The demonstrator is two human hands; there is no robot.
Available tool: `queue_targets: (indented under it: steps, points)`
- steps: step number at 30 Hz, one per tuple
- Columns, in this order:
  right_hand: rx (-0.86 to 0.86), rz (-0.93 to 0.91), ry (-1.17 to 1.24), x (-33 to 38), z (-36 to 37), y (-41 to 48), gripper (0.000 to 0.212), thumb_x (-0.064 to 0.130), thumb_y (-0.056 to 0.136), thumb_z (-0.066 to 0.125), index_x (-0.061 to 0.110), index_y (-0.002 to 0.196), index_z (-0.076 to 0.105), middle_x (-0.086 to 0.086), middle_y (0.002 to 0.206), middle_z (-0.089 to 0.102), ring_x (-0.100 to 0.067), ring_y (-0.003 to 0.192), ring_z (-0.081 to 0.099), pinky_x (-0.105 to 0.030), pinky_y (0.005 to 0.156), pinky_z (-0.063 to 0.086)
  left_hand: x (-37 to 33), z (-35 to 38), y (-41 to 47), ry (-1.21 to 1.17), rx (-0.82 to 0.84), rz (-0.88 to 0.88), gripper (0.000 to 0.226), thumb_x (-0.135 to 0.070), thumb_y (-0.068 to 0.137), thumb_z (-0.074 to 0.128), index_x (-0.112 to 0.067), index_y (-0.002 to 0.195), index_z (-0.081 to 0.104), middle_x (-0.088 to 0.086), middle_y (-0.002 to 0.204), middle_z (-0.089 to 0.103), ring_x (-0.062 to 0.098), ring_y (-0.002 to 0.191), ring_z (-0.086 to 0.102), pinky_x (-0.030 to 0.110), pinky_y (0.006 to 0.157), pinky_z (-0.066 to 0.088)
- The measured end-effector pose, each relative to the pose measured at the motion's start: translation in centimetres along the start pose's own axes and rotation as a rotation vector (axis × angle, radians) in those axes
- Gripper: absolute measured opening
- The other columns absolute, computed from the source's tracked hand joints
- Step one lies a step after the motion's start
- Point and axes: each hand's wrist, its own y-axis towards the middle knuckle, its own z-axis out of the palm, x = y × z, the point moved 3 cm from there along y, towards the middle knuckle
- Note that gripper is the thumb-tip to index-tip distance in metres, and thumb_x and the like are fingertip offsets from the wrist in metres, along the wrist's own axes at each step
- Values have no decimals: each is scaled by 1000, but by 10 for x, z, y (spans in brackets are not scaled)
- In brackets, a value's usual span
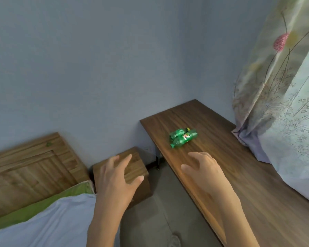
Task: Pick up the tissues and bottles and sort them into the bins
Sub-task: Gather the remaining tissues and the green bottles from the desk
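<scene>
Lying on their sides and touching, on the dark wood-grain table (239,166): two green plastic bottles (184,139), long axes slanting near-left to far-right. Position: near and directly ahead of the right hand (202,168), the closer one. Right hand: fingers spread, holding nothing, over the tabletop. Left hand (116,177): spread, empty, off the table, well apart from the bottles.

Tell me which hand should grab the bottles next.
Right. The right hand is open over the table, just short of the bottles. The left hand hangs off to the side, over the nightstand.
</scene>
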Motion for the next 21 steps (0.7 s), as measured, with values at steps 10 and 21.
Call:
queue_targets:
  steps: [10,21]
  points:
    - [-129,151,106,1,-23,206,60,43,95,72,23,149,55,-9,148,54,-31,133,53,-41,107,44,-62,54,212,-53,60,202,73,-52,94,70,-44,158,38,-7,157,34,17,147,31,43,119,41]
    - [-48,433,238,-68,47,300,93,33,95,73,34,166,14,-17,161,28,-35,129,57,-38,105,44,-63,223,329,-151,391,246,83,-43,92,77,-43,161,32,-3,152,36,17,143,37,35,114,45]
